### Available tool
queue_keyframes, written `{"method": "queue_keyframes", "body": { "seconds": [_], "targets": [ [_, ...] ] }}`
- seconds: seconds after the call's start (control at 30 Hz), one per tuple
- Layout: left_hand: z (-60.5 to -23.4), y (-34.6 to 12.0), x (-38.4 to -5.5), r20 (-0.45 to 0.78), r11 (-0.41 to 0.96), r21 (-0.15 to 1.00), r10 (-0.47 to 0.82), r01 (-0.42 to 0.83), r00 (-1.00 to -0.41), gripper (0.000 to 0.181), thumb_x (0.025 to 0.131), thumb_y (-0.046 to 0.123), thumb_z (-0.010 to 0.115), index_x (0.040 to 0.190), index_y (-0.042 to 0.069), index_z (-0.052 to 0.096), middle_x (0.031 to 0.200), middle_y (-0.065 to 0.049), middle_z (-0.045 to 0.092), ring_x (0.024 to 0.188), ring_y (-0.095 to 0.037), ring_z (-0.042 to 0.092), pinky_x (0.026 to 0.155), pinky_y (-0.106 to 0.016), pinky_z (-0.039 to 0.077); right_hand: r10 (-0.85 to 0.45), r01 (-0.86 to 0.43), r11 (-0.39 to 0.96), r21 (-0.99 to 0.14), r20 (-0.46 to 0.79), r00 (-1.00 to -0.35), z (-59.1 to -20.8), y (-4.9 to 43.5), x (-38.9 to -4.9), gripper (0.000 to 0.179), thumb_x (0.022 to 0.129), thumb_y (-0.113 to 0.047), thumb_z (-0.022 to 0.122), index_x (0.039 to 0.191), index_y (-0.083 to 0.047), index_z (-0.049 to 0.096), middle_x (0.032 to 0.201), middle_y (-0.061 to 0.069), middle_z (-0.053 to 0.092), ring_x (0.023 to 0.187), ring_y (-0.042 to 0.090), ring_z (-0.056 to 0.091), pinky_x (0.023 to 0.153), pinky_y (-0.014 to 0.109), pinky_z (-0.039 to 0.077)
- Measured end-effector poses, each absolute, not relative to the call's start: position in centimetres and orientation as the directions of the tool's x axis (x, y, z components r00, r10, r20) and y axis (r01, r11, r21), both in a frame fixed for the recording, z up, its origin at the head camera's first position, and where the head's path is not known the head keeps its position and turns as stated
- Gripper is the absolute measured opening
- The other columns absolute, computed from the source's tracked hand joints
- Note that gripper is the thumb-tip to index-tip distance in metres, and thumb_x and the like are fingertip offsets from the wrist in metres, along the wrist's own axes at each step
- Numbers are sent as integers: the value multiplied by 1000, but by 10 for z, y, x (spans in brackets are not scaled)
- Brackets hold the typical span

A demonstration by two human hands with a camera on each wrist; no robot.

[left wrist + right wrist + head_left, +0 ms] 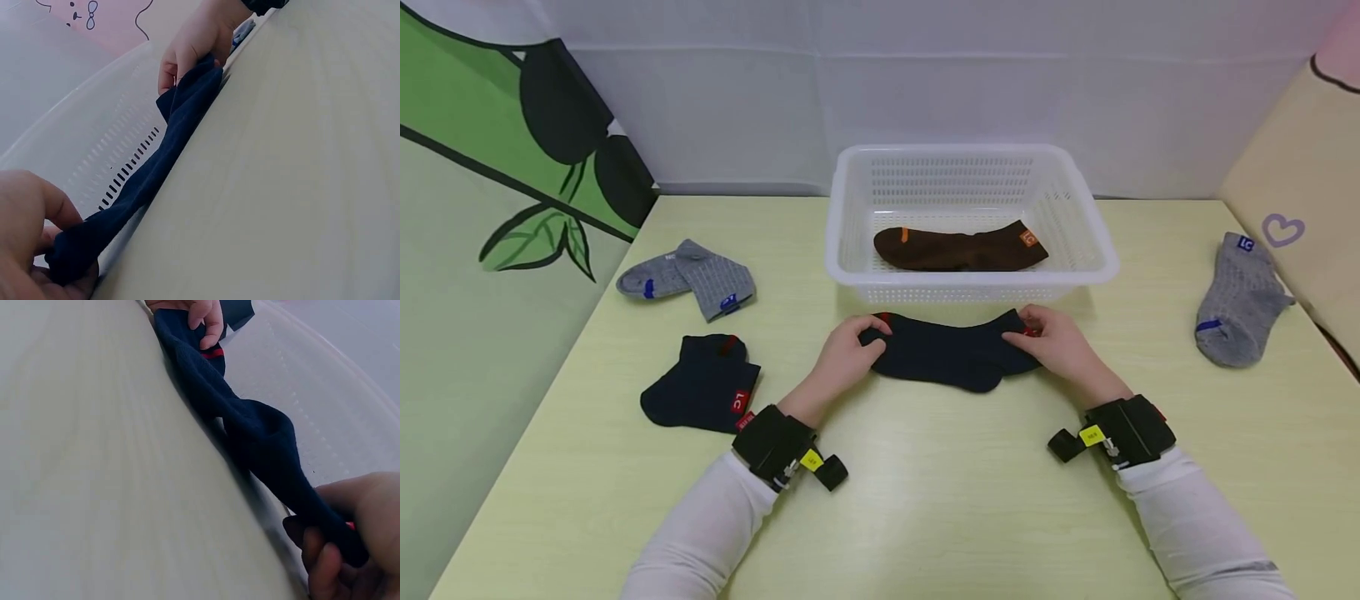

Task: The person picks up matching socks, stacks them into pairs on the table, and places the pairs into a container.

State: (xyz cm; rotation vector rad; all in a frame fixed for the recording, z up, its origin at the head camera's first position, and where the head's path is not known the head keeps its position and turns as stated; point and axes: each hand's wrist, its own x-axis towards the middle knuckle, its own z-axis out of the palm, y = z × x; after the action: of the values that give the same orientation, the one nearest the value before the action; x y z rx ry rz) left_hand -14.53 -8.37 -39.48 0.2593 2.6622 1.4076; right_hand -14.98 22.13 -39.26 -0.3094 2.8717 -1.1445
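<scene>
A navy sock (947, 350) with red marks stretches sideways between both hands, in front of the white basket (973, 279). My left hand (847, 350) pinches its toe end, thumb on the near side. At the cuff end, my right hand (1060, 346) pinches the fabric beside a red label. The left wrist view shows the sock (150, 172) close over the table along the basket's wall. In the right wrist view its cuff is gripped between the thumb and curled fingers (325, 569). Inside the basket lies a brown sock (958, 248) with orange marks.
At the left lie a folded navy sock (700, 387) with red labels and, behind it, a grey sock (715, 279) with blue marks. Another grey sock (1236, 308) lies near the table's right edge. A white cloth wall (737, 100) rises behind the table.
</scene>
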Motion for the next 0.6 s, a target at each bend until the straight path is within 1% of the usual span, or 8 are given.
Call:
{"method": "queue_keyframes", "body": {
  "seconds": [0.07,0.17,0.23,0.3,0.33,0.4,0.47,0.6],
  "targets": [
    [-393,-83,-144,-32,571,817,192,85,-981,21,86,7,53,103,6,66,121,-14,58,68,-20,44,70,-31,40,-195,-173,713,-679,45,-980,-392,222,-150,23,86,-16,70,93,1,57,77,8,49,72,20,43,66,29,36],
    [-390,-82,-144,-30,629,770,198,103,-980,21,86,7,56,104,4,66,119,-16,57,67,-23,47,70,-34,43,-186,-173,725,-666,53,-981,-391,224,-149,25,84,-17,72,93,2,58,75,6,49,71,19,43,65,29,36],
    [-389,-81,-143,-24,670,731,220,133,-975,21,87,7,57,106,2,66,118,-19,55,84,-27,54,81,-38,46,-166,-168,740,-651,65,-984,-391,225,-149,25,83,-18,73,90,2,59,72,5,49,70,18,44,65,29,37],
    [-388,-80,-143,-16,693,703,242,162,-970,23,88,7,59,109,0,65,119,-23,51,109,-33,49,95,-43,41,-141,-154,756,-637,72,-987,-391,226,-149,25,82,-18,73,87,2,59,70,4,50,68,18,45,65,29,38],
    [-388,-78,-142,-27,692,705,246,156,-969,25,88,8,60,111,-1,64,122,-24,47,114,-36,44,98,-45,38,-130,-148,764,-629,75,-989,-391,227,-149,25,82,-19,73,85,2,59,69,5,51,67,19,46,64,29,38],
    [-388,-75,-140,-55,688,713,245,134,-968,32,89,12,60,118,0,61,129,-26,38,120,-39,34,101,-49,30,-109,-133,778,-614,77,-991,-390,228,-149,27,82,-21,74,83,1,59,69,7,54,67,21,50,64,29,39],
    [-386,-71,-136,-81,683,724,227,100,-970,39,89,16,62,125,2,57,135,-25,30,123,-39,26,99,-52,25,-90,-121,786,-606,82,-993,-389,228,-148,27,81,-23,73,83,0,60,73,10,59,70,22,53,64,29,40],
    [-381,-64,-127,-53,689,716,211,110,-976,48,88,20,63,132,7,51,132,-20,26,117,-37,24,90,-51,22,-74,-159,771,-616,162,-984,-387,226,-146,20,82,-17,73,83,-1,60,79,13,63,69,20,56,63,27,41]
  ]
}}
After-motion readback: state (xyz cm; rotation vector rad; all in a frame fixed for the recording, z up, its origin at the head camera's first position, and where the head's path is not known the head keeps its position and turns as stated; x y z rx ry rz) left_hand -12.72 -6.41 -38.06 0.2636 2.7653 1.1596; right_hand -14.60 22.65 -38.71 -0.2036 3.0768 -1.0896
